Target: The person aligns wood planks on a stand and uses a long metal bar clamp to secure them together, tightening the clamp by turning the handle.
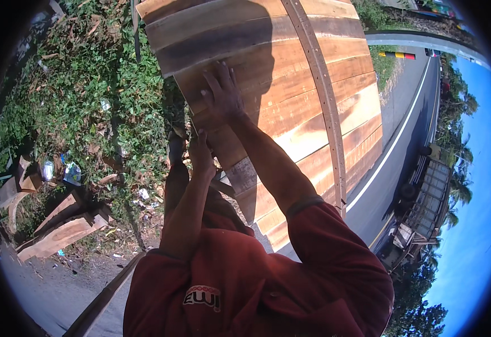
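Note:
Several brown wooden planks (290,78) lie side by side in front of me, making one broad slatted surface. My right hand (223,98) rests on them near their left ends, its fingers spread and palm down. Lower and to the left, my left hand (202,157) is closed at the end of a plank (223,147), its thumb up along the edge. The fingers beneath that edge are hidden. A narrow wooden strip (319,76) with a row of small dark marks runs across the planks, right of both hands. A shadow covers part of the wood around my right hand.
Green weeds (105,90) and litter cover the ground at left. Wood offcuts (66,224) lie at lower left, near a slanting pole (102,297). Beyond the planks at right runs a paved road (405,132), with a truck (428,196) on its far side. A pale pole (425,42) crosses the upper right.

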A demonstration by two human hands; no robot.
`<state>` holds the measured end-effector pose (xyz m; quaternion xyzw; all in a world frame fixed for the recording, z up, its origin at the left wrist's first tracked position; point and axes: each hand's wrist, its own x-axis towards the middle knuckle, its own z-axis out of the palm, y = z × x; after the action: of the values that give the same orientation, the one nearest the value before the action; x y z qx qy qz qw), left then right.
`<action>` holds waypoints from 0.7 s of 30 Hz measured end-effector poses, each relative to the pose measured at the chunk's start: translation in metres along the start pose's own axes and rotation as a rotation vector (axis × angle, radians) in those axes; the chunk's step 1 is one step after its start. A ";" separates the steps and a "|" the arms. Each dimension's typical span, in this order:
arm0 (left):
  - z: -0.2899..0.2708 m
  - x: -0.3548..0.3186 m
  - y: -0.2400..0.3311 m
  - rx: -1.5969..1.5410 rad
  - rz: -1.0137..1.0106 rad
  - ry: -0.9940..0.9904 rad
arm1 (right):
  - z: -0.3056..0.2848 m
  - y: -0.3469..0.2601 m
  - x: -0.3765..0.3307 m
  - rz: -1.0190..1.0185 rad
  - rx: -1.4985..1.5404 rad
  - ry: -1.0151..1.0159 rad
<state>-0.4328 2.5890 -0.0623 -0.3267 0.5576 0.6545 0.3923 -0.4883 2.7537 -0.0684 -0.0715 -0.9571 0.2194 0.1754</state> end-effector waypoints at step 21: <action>-0.015 0.088 0.097 0.573 0.284 -0.535 | 0.009 -0.001 0.018 0.156 -0.166 0.058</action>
<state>-0.5605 2.5805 -0.0950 0.0576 0.6353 0.5821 0.5042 -0.5086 2.7529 -0.0697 -0.1666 -0.9579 0.1503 0.1789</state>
